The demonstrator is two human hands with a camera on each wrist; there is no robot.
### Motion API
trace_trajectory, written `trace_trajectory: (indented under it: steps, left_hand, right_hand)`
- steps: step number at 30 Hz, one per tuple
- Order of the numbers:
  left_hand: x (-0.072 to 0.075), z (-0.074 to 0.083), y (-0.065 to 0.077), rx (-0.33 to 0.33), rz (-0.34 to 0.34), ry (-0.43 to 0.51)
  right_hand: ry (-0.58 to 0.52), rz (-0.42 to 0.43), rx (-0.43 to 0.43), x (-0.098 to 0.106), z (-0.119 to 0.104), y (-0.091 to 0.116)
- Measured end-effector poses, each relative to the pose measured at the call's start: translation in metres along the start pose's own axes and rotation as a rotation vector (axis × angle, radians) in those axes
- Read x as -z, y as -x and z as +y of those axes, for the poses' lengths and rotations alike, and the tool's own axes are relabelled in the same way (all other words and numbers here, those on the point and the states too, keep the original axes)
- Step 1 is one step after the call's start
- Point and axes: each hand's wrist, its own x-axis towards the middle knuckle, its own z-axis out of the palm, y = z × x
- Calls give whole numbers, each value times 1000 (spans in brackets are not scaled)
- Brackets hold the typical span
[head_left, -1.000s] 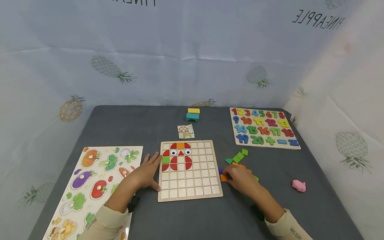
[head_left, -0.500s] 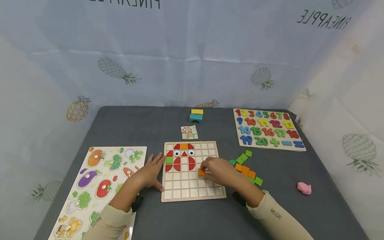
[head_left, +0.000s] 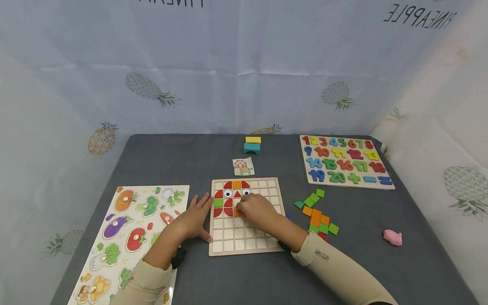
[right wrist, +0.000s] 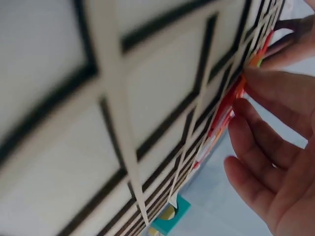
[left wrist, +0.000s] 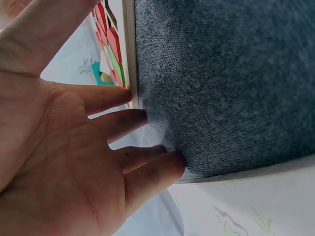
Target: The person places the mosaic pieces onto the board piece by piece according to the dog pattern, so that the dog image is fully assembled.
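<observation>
A wooden grid board [head_left: 244, 233] lies mid-table, with red pieces, two eye tiles, a green tile [head_left: 218, 203] and an orange tile at the top in its upper left cells. My right hand [head_left: 259, 212] is over the board and pinches an orange square tile [head_left: 237, 212] at a cell beside the red pieces. Its fingers partly cover that tile and the cells around it. My left hand [head_left: 194, 220] lies with spread, straight fingers against the board's left edge; the left wrist view shows the fingertips [left wrist: 125, 96] at the board's side.
Loose green, orange and red tiles [head_left: 315, 221] lie right of the board. A picture card [head_left: 243, 166] and yellow and teal blocks [head_left: 252, 148] are behind it. A number board [head_left: 347, 163], a pink pig toy [head_left: 392, 237] and a vegetable puzzle board [head_left: 129, 262] lie around.
My right hand has carried the orange tile from the loose tiles leftward over the board to a cell by the red pieces. My left hand has stayed at the board's edge.
</observation>
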Motion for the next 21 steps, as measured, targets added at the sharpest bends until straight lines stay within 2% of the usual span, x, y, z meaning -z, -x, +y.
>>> trace_trajectory:
  steps: [4, 9, 11, 14, 17, 21]
  left_hand:
    - [2, -1, 0, -4, -1, 4]
    - [1, -2, 2, -5, 11, 14]
    - [1, -3, 3, 1, 14, 15]
    - [-1, -4, 3, -4, 12, 18]
    - [0, -4, 3, -18, 5, 15]
    - [2, -2, 2, -34, 7, 9]
  right_hand:
    - [90, 28, 15, 0, -2, 1]
    - [138, -27, 48, 3, -4, 7]
    - [111, -43, 29, 6, -2, 12]
    - [53, -32, -49, 12, 9, 26]
    - [-4, 32, -161, 18, 30, 48]
    - [-26, 78, -386, 22, 67, 83]
